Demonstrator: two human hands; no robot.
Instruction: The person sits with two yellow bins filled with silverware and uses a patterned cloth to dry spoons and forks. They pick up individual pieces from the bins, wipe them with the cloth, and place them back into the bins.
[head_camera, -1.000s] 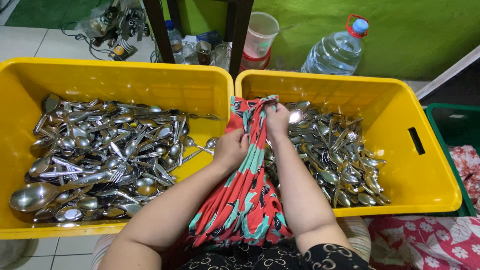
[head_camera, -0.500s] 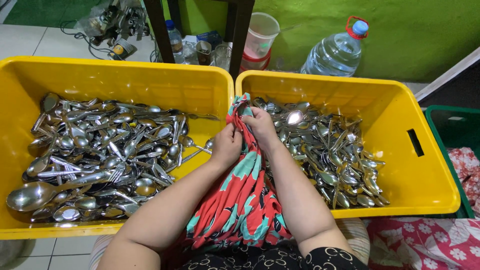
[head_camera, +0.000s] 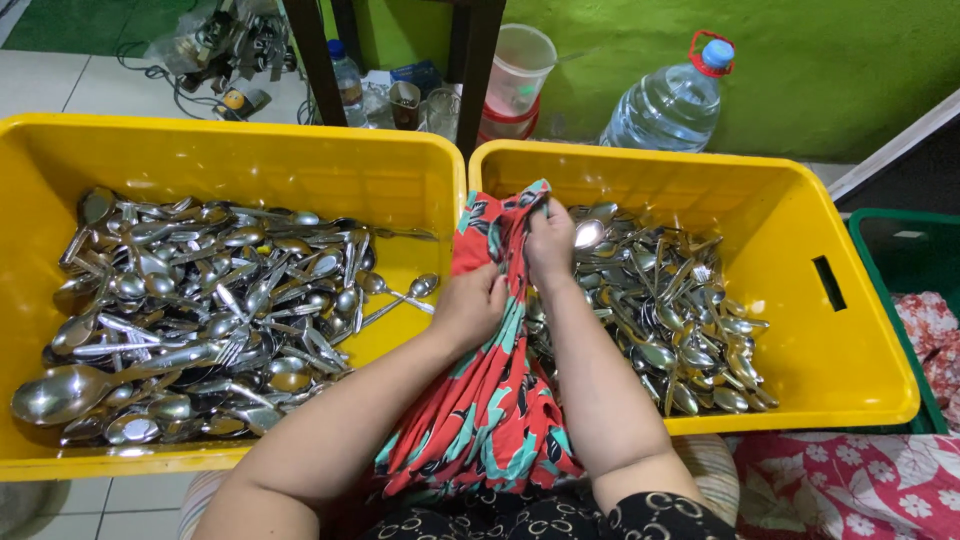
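You are gripping the red patterned cloth (head_camera: 495, 400) with your left hand (head_camera: 470, 305) and right hand (head_camera: 550, 240), between two yellow bins (head_camera: 400, 170) of cutlery (head_camera: 200, 310).

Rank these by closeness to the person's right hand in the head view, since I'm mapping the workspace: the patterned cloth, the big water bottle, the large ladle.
1. patterned cloth: gripped in the right hand, between the bins.
2. big water bottle: on the floor behind the right bin.
3. large ladle: near corner of the left bin, farthest.
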